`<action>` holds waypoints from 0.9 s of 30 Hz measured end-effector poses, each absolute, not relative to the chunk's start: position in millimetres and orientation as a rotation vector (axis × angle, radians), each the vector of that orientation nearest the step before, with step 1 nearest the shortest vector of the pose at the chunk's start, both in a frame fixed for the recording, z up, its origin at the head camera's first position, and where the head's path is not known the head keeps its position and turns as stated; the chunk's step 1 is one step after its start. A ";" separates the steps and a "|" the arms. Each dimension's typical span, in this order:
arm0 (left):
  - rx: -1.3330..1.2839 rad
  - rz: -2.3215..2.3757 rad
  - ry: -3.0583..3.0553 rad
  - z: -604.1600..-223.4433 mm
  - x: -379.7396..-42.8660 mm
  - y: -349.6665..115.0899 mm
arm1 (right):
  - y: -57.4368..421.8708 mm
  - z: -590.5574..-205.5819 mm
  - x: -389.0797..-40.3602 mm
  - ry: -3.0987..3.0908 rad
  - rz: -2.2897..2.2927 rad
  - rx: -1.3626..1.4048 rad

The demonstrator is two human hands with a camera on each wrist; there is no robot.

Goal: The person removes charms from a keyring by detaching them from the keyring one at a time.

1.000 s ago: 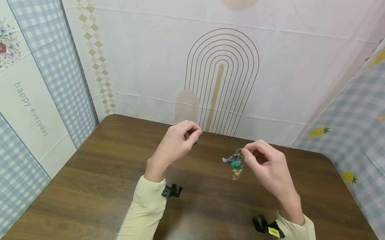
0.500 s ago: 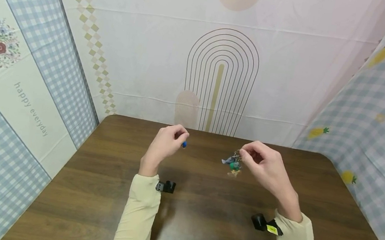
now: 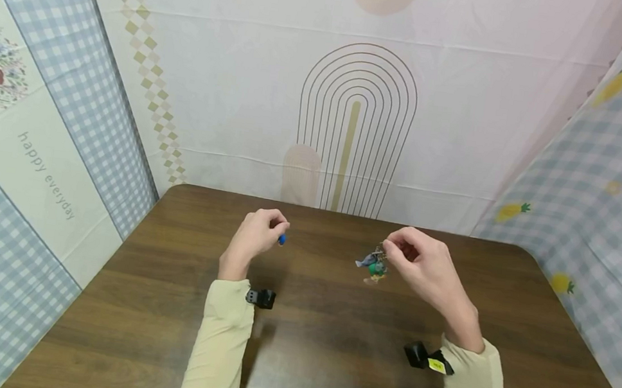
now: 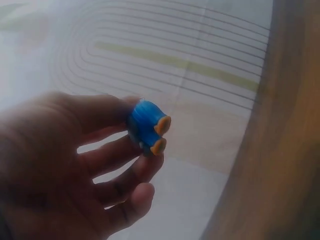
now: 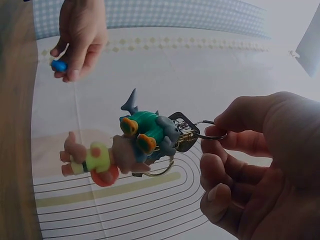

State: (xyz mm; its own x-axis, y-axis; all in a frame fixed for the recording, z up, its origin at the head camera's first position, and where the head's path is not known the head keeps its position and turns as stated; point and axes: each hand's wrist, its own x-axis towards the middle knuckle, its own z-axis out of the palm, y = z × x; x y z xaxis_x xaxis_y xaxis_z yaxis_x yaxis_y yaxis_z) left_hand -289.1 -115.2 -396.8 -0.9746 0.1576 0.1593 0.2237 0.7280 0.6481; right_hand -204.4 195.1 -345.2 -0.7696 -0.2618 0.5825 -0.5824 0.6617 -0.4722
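In the head view my left hand is above the left middle of the table, pinching a small blue figurine. The left wrist view shows the figurine's orange feet, while its upper part is hidden by fingers. Farther right, my right hand pinches the metal ring of a keychain between thumb and forefinger. Several charms hang from it: a green figurine with orange feet, a grey piece with a tail fin, and a pinkish figurine with a yellow top. A second ring dangles among them.
Beneath both hands lies a brown wood-grain table. A pale printed cloth hangs behind it, with checked cloths at the left and right. Each wrist wears a small black camera.
My left hand has moved left and slightly nearer with the blue figurine, away from the keychain. My right hand has shifted slightly left, still holding the keychain.
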 end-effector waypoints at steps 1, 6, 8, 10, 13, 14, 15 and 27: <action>-0.302 -1.079 -2.843 -399.3 -290.5 -116.7 | 195.1 -345.5 -204.8 -2.406 0.911 0.658; -0.218 -1.049 -2.907 -412.9 -296.4 -122.8 | 194.3 -346.5 -206.5 -2.424 0.896 0.650; -0.179 -1.036 -2.938 -419.5 -298.5 -125.0 | 194.4 -346.9 -206.7 -2.433 0.889 0.636; -0.137 -1.028 -2.967 -425.7 -300.4 -127.2 | 195.1 -347.2 -206.3 -2.437 0.880 0.620; -0.065 -1.011 -2.993 -433.9 -302.9 -131.2 | 196.3 -347.3 -206.0 -2.440 0.869 0.610; -0.037 -1.008 -2.998 -435.9 -303.5 -132.5 | 196.8 -347.3 -206.0 -2.443 0.867 0.609; -0.013 -1.002 -3.002 -437.5 -303.6 -133.9 | 197.1 -347.2 -206.2 -2.445 0.864 0.612; 0.081 -0.965 -3.057 -449.2 -307.1 -142.0 | 199.0 -346.0 -206.5 -2.476 0.851 0.600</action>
State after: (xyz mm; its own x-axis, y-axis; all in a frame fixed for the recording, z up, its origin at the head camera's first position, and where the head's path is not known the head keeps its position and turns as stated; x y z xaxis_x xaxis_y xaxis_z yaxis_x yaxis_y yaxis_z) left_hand -307.1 -142.0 -449.2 -0.9966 -0.0286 -0.0768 -0.0675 0.8179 0.5714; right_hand -206.5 199.0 -346.0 -0.8033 -0.2511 0.5401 -0.5301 0.7147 -0.4562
